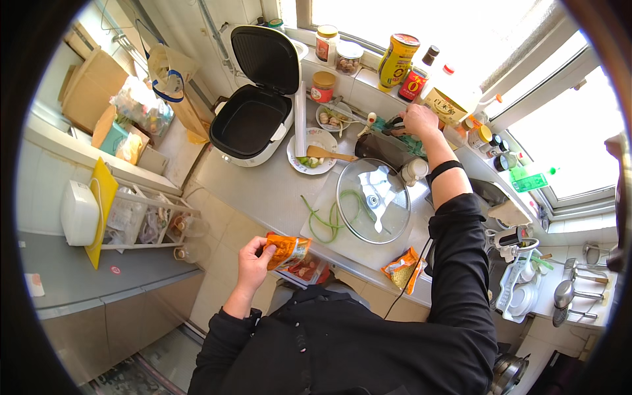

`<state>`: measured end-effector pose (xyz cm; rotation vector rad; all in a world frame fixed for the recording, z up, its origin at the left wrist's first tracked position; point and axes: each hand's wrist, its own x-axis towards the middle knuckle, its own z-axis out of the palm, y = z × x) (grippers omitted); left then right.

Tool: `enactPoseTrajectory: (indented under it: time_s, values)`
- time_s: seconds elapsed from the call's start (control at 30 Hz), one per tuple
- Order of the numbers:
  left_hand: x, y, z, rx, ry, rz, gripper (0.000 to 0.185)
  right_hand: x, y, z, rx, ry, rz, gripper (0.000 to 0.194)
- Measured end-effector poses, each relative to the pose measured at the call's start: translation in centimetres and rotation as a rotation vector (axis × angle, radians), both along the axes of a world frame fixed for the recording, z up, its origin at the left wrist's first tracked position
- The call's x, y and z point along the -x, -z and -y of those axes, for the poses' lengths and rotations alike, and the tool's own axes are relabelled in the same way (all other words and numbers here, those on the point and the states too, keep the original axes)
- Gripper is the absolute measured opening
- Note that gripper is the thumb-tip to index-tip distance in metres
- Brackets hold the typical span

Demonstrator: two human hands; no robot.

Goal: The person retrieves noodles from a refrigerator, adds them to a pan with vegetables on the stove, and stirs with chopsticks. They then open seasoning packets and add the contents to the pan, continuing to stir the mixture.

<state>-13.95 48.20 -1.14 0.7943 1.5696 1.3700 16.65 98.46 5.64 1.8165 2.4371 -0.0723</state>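
Note:
My left hand (254, 261) grips an orange foil packet (289, 251) in front of my body, beyond the near edge of the counter. Out at the back of the counter, my right hand (419, 121) reaches over a dark container (380, 149) beside some green plastic; its fingertips are partly hidden, so what they touch is unclear. A glass pot lid (374, 201) rests on a pale cutting board with long green beans (323, 224) partly under it. Near the front edge lies an open orange packet (404, 270) showing yellowish contents. A wooden spatula (328, 153) lies across a floral plate (312, 137).
An open white electric cooker (254, 126) stands at the back left. Jars and bottles, among them a soy sauce bottle (415, 79), line the window ledge. A bowl of garlic (333, 117) sits behind the plate. A dark cable crosses the front right edge. A dish rack (513, 284) stands far right.

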Motion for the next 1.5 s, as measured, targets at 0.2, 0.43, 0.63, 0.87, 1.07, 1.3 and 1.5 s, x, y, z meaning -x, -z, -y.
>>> enactPoseTrajectory:
  time_s: [0.2,0.43,0.63,0.87,1.07,1.3,1.5]
  values:
    - [0.2,0.8,-0.4,0.021,0.045,-0.009,0.003,-0.8,-2.9,1.4,-0.117,0.023,-0.089,0.04]
    - [0.2,1.5,-0.8,0.013,0.082,-0.003,0.003,-2.7,-1.9,1.6,-0.049,-0.015,-0.17,0.04]
    - [0.0,1.4,-0.9,0.006,0.058,-0.004,0.003,-2.9,1.9,-0.1,0.042,-0.013,-0.341,0.044]
    - [0.0,1.1,-1.5,0.032,0.073,-0.02,0.004,-4.8,1.0,1.0,0.138,0.161,-0.403,0.067]
    - [-0.3,1.3,-2.6,0.031,0.123,-0.059,0.005,-5.7,0.3,1.4,0.323,0.228,-0.575,0.061]
    - [-0.1,1.4,-3.2,0.019,0.171,-0.047,0.004,-3.6,1.6,2.0,-0.174,0.023,-0.481,0.07]
    - [0.0,1.8,-3.3,0.012,0.154,0.01,0.005,-4.0,1.5,0.9,-0.357,0.07,-0.608,0.063]
